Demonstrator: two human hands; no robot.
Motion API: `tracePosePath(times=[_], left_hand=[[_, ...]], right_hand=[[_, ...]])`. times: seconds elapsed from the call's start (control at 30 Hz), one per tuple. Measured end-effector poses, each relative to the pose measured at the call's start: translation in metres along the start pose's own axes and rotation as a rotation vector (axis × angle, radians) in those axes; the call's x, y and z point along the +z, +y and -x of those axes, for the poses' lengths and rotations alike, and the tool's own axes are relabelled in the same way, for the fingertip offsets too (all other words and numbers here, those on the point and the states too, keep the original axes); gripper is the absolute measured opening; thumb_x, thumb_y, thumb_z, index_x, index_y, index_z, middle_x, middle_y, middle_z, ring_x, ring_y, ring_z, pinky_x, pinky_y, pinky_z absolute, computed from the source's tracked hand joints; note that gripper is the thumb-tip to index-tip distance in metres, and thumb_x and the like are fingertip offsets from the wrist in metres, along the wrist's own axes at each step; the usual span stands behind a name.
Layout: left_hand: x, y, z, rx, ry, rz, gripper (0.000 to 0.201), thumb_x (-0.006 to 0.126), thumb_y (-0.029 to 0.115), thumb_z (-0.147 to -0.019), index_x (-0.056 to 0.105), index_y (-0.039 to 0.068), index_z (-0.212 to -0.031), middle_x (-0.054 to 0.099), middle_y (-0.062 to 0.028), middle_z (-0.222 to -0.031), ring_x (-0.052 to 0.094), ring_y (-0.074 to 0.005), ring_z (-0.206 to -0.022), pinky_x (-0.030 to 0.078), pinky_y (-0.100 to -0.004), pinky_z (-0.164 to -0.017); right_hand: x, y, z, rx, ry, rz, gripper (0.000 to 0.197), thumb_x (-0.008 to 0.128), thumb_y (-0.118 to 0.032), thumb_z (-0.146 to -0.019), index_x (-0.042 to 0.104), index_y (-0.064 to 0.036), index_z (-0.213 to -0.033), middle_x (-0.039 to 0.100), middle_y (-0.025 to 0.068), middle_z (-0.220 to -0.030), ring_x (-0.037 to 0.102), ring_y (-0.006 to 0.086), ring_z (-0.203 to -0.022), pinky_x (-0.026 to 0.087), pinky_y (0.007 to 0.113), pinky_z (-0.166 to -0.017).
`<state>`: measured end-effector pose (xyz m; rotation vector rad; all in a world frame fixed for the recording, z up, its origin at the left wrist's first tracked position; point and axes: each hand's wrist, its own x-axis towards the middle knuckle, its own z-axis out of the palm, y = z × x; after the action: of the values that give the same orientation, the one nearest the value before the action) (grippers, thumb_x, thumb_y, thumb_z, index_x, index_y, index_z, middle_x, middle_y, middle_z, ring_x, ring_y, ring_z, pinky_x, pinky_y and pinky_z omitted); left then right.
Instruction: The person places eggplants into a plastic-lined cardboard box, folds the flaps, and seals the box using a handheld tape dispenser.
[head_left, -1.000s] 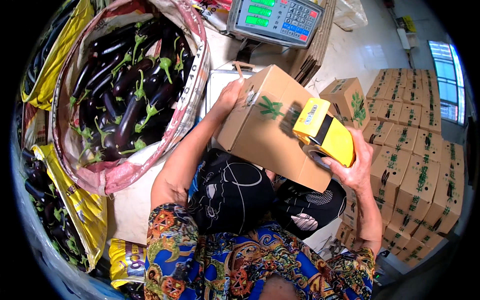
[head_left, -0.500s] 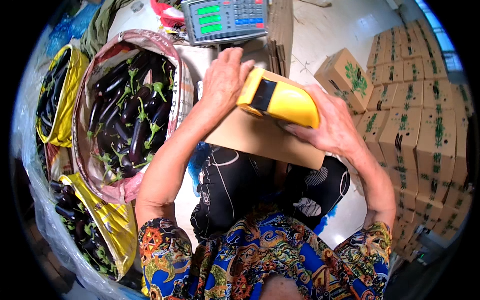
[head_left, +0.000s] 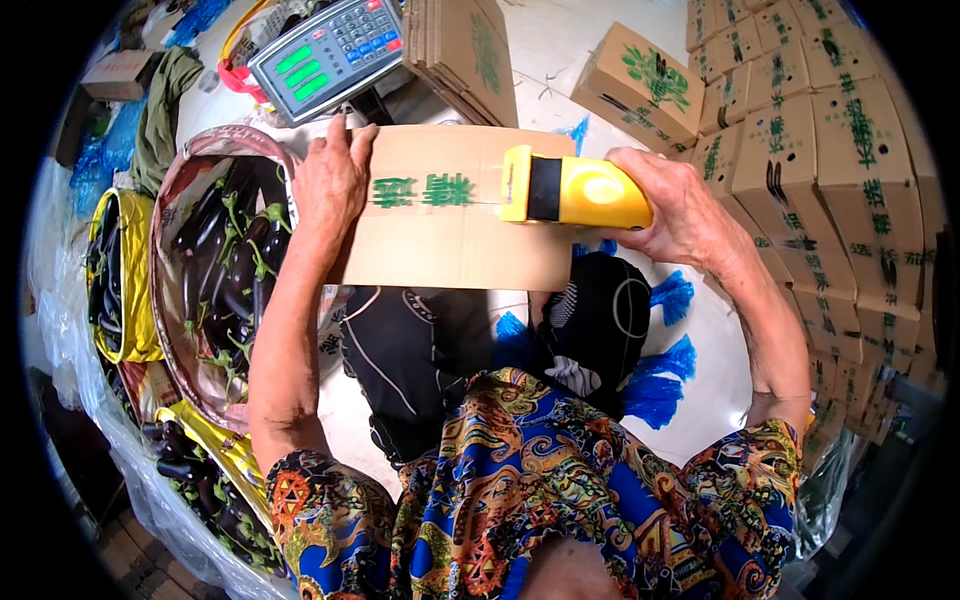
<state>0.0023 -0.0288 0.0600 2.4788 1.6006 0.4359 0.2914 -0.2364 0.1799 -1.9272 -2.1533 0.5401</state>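
A closed cardboard box (head_left: 440,250) with green print on its top rests above my lap. My left hand (head_left: 333,180) lies along its left edge, fingers stretched out and apart against the far left corner. At the box's right end, my right hand (head_left: 680,205) is closed round a yellow tape dispenser (head_left: 590,193) with a black band. Its front end sits over the top's middle line, right of the print. The fingers under the dispenser are partly hidden. My knees in dark trousers (head_left: 400,370) are below the box.
Beyond the box stand a scale display (head_left: 325,60) and a stack of flattened cartons (head_left: 465,50). A large sack of eggplants (head_left: 235,260) is at left, beside yellow bags (head_left: 125,270). A single carton (head_left: 640,85) and stacked cartons (head_left: 800,180) fill the right. Blue plastic ties (head_left: 665,380) lie on the floor.
The tape dispenser has gone from the box's left end to its right end with my right hand. My left hand stays at the left edge. The whole view has shifted and turned.
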Motion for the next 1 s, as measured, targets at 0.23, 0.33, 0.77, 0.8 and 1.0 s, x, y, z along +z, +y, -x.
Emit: tracePosePath(times=[0.23,0.33,0.77,0.8,1.0], left_hand=[[0.001,0.002,-0.004,-0.048,-0.061,-0.036,0.053,0.046,0.053,-0.095,0.053,0.012,-0.13,0.063,-0.0262,-0.105,0.062,-0.0468,-0.096,0.048,-0.0544,-0.08],[0.002,-0.004,-0.005,-0.015,-0.035,-0.01,0.053,0.045,0.053,-0.096,0.054,0.012,-0.129,0.064,-0.0247,-0.106,0.061,-0.046,-0.097,0.048,-0.0533,-0.082],[0.005,-0.026,-0.006,0.129,0.013,0.01,0.046,0.046,0.046,-0.096,0.057,0.012,-0.126,0.063,-0.0265,-0.106,0.061,-0.0452,-0.097,0.048,-0.0512,-0.082],[0.007,-0.017,-0.007,0.106,0.01,0.051,0.046,0.046,0.045,-0.097,0.057,0.011,-0.126,0.064,-0.0266,-0.105,0.061,-0.0452,-0.097,0.048,-0.0509,-0.082],[0.006,-0.015,-0.009,0.118,0.016,-0.009,0.049,0.041,0.047,-0.099,0.057,0.009,-0.125,0.064,-0.0244,-0.109,0.062,-0.0436,-0.098,0.049,-0.0491,-0.082]], right_hand=[[0.021,0.043,0.044,0.17,-0.032,-0.101,0.052,0.081,-0.022,-0.07,0.05,-0.0123,-0.11,0.066,0.0115,-0.099,0.067,0.0326,-0.091,0.055,0.042,-0.082],[0.03,0.049,0.047,0.215,-0.043,-0.139,0.054,0.081,-0.021,-0.07,0.049,-0.0138,-0.112,0.066,0.0107,-0.098,0.067,0.0323,-0.091,0.055,0.043,-0.083],[0.141,0.139,0.095,0.312,0.001,-0.368,0.06,0.084,-0.021,-0.069,0.051,-0.0076,-0.118,0.064,0.0178,-0.103,0.064,0.0353,-0.098,0.052,0.042,-0.083],[0.145,0.148,0.111,0.312,0.021,-0.297,0.061,0.084,-0.021,-0.069,0.051,-0.0068,-0.118,0.064,0.0183,-0.103,0.064,0.0357,-0.098,0.052,0.043,-0.083],[0.12,0.124,0.124,0.287,0.018,-0.029,0.056,0.079,-0.021,-0.07,0.05,-0.0047,-0.115,0.063,0.0196,-0.097,0.064,0.0386,-0.09,0.052,0.047,-0.079]])
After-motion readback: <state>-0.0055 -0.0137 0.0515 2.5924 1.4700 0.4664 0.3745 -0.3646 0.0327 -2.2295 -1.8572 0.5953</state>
